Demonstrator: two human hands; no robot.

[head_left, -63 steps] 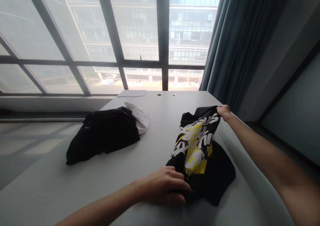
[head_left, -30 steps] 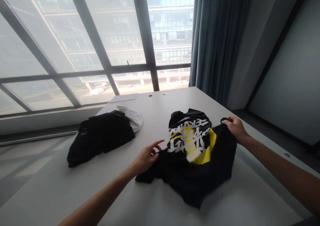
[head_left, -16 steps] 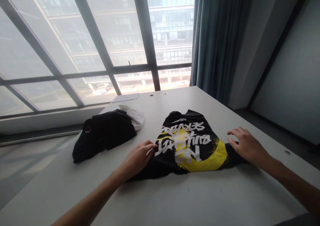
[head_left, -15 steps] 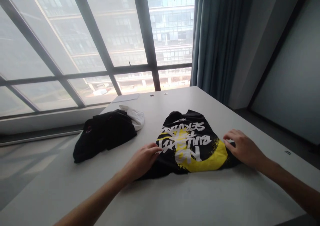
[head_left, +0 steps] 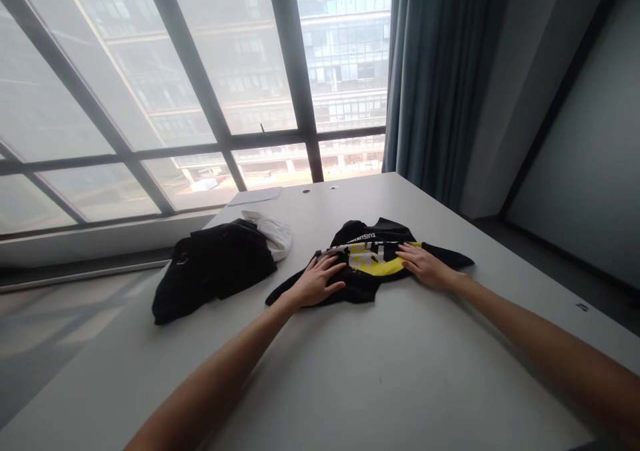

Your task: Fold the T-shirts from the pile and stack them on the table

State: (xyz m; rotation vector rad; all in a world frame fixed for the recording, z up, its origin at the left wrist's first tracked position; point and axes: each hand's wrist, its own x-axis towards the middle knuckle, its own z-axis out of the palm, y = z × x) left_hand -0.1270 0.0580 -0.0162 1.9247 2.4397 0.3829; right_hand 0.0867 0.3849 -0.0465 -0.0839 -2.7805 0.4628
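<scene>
A black T-shirt [head_left: 367, 259] with white lettering and a yellow print lies on the white table, its near part folded over toward the far end. My left hand [head_left: 317, 281] rests on the left side of the folded cloth, fingers spread. On the right side, my right hand [head_left: 424, 264] lies flat over the yellow print with its fingers stretched out. Dark cloth sticks out sideways past both hands. Most of the lettering is hidden in the fold; a small white line of text still shows near the far edge.
Left of the shirt sits a heap of black clothing [head_left: 210, 268] with a white cloth [head_left: 274, 234] behind it. A flat white sheet [head_left: 255, 196] lies at the far edge of the white table [head_left: 390, 371]. Windows and a blue-grey curtain [head_left: 435, 91] stand beyond.
The shirt's near edge has been turned over away from me, so it now covers much less depth. Both hands moved forward and flattened onto the cloth; the right also moved left.
</scene>
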